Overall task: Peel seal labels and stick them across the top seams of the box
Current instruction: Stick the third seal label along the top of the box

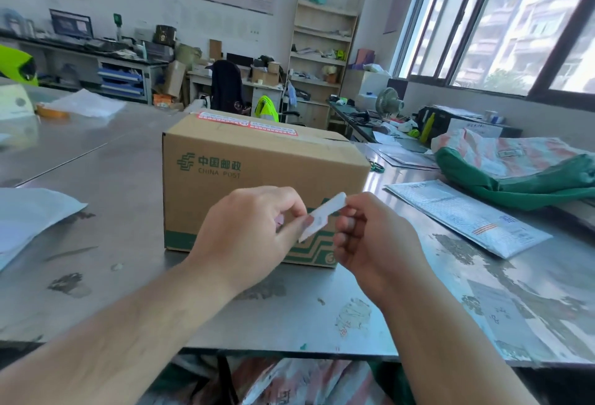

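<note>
Lower centre of frame: both forearms reach in over the near edge of the steel table [112, 185]. Left hand [248, 230] has its fingers curled, thumb and forefinger pinching the lower end of a small white seal label [322, 216]. Right hand [370, 243] is also curled, its fingertips pinching the label's upper end. The label is held in the air, tilted from lower left to upper right, in front of the box's front face; whether it touches the face cannot be told. Centre of frame: cardboard box [257, 179], green China Post print, stands upright on the table, top flaps closed. Two red labels [248, 123] lie end to end on its top, toward the far edge. Left edge: white bag [29, 217] flat on the table. Right of box: padded mailer [467, 214], then a green sack [515, 176] behind it. Upper right: small fan [388, 100] below the windows. Upper centre: shelf unit [322, 50] against the wall.
</note>
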`<state>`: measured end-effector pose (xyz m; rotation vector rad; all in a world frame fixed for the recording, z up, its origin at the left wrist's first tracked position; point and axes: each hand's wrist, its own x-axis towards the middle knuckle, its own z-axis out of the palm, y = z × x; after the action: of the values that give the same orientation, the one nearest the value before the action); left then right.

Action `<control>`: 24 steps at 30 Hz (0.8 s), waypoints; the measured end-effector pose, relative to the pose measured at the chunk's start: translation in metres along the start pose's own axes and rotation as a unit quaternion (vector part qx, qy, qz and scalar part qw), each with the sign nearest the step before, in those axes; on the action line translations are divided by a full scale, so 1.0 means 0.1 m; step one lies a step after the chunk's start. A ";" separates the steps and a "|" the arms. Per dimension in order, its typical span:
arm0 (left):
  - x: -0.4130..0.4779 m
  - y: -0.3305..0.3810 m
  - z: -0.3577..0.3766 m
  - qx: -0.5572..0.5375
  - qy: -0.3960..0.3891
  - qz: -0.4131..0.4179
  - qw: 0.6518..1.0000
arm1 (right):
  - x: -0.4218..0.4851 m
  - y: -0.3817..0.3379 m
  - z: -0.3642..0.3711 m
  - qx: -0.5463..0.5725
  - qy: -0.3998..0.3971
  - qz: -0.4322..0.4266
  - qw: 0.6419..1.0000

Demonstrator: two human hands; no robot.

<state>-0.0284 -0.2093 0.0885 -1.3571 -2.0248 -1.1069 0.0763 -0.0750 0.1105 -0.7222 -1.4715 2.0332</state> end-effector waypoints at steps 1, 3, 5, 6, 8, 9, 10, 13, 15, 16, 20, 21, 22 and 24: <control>0.02 0.01 -0.01 -0.001 0.008 0.004 1.000 | 0.00 -0.03 0.02 0.000 -0.008 -0.003 1.000; 0.07 0.02 -0.03 0.002 0.030 0.015 0.999 | 0.00 -0.12 0.06 0.000 -0.019 -0.009 1.000; 0.11 0.02 -0.05 0.006 0.047 0.014 0.999 | -0.01 -0.20 0.10 0.002 -0.038 -0.014 0.999; 0.13 0.03 -0.07 -0.001 0.053 0.003 0.999 | -0.02 -0.23 0.13 0.008 -0.047 -0.019 0.999; 0.19 0.07 -0.10 -0.069 0.080 -0.057 0.993 | 0.00 -0.29 0.18 0.042 -0.051 -0.036 0.997; 0.25 0.09 -0.12 -0.136 0.097 -0.116 0.979 | 0.02 -0.32 0.20 0.060 -0.041 -0.051 0.996; 0.30 0.09 -0.13 -0.218 0.111 -0.188 0.951 | 0.04 -0.32 0.20 0.062 -0.020 -0.067 0.996; 0.44 0.04 -0.18 -0.435 0.131 -0.340 0.823 | 0.13 -0.32 0.20 -0.030 0.018 -0.116 0.993; 0.48 0.01 -0.22 -0.486 0.136 -0.363 0.783 | 0.16 -0.31 0.23 -0.090 -0.002 -0.135 0.987; 0.49 0.00 -0.23 -0.499 0.137 -0.363 0.775 | 0.16 -0.30 0.26 -0.107 -0.013 -0.142 0.984; 0.53 -0.05 -0.24 -0.519 0.135 -0.356 0.765 | 0.17 -0.36 0.41 -0.153 -0.033 -0.172 0.973; 0.53 -0.06 -0.24 -0.519 0.134 -0.354 0.766 | 0.19 -0.38 0.44 -0.165 -0.039 -0.185 0.968; 0.54 -0.06 -0.24 -0.518 0.134 -0.352 0.768 | 0.20 -0.40 0.47 -0.177 -0.043 -0.200 0.963; 0.55 -0.06 -0.24 -0.518 0.137 -0.349 0.769 | 0.23 -0.44 0.53 -0.193 -0.045 -0.229 0.953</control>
<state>-0.0577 -0.2007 0.1404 -0.6345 -1.6954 -2.8539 0.0284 -0.0832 0.1641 -0.3799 -1.9112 1.4607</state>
